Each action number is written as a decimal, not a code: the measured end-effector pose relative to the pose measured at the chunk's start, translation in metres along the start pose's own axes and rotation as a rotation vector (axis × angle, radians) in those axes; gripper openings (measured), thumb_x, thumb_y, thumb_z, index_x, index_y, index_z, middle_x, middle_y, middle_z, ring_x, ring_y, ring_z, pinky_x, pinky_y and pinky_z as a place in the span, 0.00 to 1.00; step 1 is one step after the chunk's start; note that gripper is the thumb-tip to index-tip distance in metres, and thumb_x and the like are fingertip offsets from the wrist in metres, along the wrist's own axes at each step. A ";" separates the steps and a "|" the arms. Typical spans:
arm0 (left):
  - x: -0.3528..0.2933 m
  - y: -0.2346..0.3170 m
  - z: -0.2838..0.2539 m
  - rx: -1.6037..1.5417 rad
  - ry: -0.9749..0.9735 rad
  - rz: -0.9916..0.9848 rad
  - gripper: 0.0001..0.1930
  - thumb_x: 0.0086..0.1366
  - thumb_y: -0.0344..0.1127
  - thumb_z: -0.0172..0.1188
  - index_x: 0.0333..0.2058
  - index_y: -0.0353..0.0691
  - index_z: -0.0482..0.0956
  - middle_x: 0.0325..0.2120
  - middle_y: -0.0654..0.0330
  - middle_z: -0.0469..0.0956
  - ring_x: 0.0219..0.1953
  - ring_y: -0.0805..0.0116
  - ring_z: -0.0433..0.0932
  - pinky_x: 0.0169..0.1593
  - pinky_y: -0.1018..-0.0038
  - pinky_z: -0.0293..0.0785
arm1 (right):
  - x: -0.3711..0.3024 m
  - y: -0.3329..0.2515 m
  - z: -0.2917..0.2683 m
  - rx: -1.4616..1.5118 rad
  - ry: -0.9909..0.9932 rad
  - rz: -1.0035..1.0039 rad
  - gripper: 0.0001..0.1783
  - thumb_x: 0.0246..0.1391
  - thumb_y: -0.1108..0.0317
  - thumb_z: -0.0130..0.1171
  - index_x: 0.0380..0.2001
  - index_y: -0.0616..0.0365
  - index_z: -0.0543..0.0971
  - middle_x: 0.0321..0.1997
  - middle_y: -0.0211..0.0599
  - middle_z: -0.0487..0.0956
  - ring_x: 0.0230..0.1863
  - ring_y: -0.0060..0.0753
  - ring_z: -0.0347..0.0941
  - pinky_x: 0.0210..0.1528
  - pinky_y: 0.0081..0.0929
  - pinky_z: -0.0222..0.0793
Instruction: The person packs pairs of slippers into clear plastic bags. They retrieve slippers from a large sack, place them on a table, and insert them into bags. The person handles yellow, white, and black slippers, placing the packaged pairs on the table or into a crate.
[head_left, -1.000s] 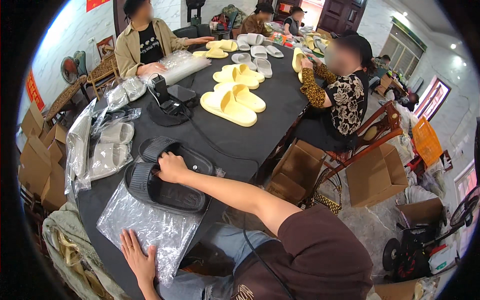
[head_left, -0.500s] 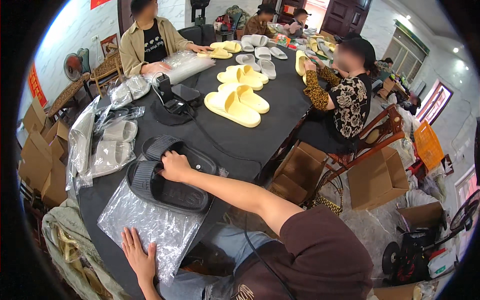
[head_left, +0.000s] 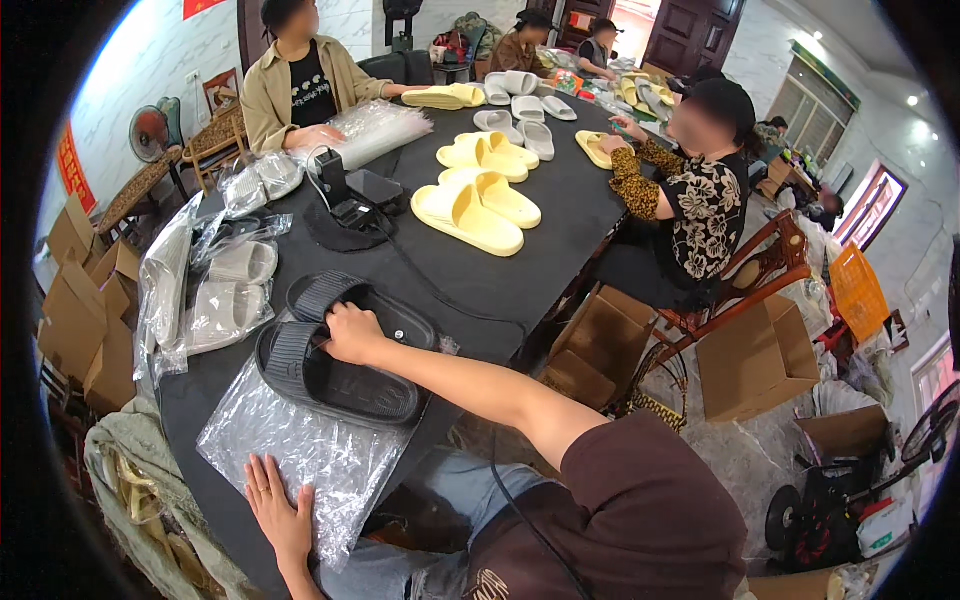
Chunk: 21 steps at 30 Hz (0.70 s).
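Note:
A pair of black slide sandals (head_left: 345,395) lies side by side on the dark table near me, soles down. My right hand (head_left: 352,334) is closed on them where the two slides meet, its fingertips hidden inside the nearer one. Beneath the slides is a clear plastic bag (head_left: 290,440), reaching to the table's near edge. My left hand (head_left: 282,508) rests flat on the bag's near part, fingers stretched out and holding nothing.
Bagged grey slides (head_left: 228,312) lie to the left. Beyond the black slides stand a black device (head_left: 350,195) with a cable and yellow slides (head_left: 470,215). Co-workers sit around the table. Open cardboard boxes (head_left: 755,355) stand on the floor at right.
My hands and the black slides stay nearly still. The co-worker on the right has lowered a yellow slide to the table. The far-left co-worker's yellow slides have shifted.

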<state>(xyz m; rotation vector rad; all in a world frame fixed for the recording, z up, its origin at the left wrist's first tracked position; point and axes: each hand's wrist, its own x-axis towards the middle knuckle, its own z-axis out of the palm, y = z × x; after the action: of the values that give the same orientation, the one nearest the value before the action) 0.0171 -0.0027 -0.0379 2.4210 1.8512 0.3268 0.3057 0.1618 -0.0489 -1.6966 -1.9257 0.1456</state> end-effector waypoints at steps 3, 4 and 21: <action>0.001 0.001 -0.001 -0.002 -0.009 -0.004 0.37 0.60 0.52 0.52 0.63 0.39 0.56 0.66 0.53 0.49 0.69 0.54 0.45 0.68 0.59 0.40 | 0.000 0.002 0.002 -0.001 0.013 -0.003 0.24 0.41 0.56 0.64 0.36 0.66 0.78 0.44 0.49 0.75 0.49 0.50 0.71 0.45 0.46 0.72; 0.001 0.001 -0.001 0.000 -0.010 -0.005 0.37 0.61 0.52 0.52 0.63 0.39 0.56 0.66 0.52 0.49 0.69 0.54 0.45 0.68 0.59 0.40 | 0.000 0.002 0.003 -0.001 0.026 -0.005 0.24 0.41 0.56 0.64 0.36 0.66 0.78 0.44 0.49 0.75 0.49 0.50 0.71 0.45 0.46 0.72; 0.000 0.000 -0.001 0.012 -0.005 0.002 0.36 0.61 0.50 0.52 0.63 0.38 0.56 0.66 0.52 0.49 0.69 0.53 0.45 0.68 0.58 0.41 | 0.000 0.002 0.002 -0.015 0.030 -0.018 0.24 0.46 0.53 0.61 0.33 0.68 0.78 0.43 0.47 0.75 0.47 0.49 0.71 0.44 0.46 0.72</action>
<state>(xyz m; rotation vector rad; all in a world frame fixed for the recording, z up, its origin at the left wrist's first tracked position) 0.0173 -0.0031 -0.0373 2.4291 1.8541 0.3102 0.3060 0.1624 -0.0514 -1.6807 -1.9240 0.0981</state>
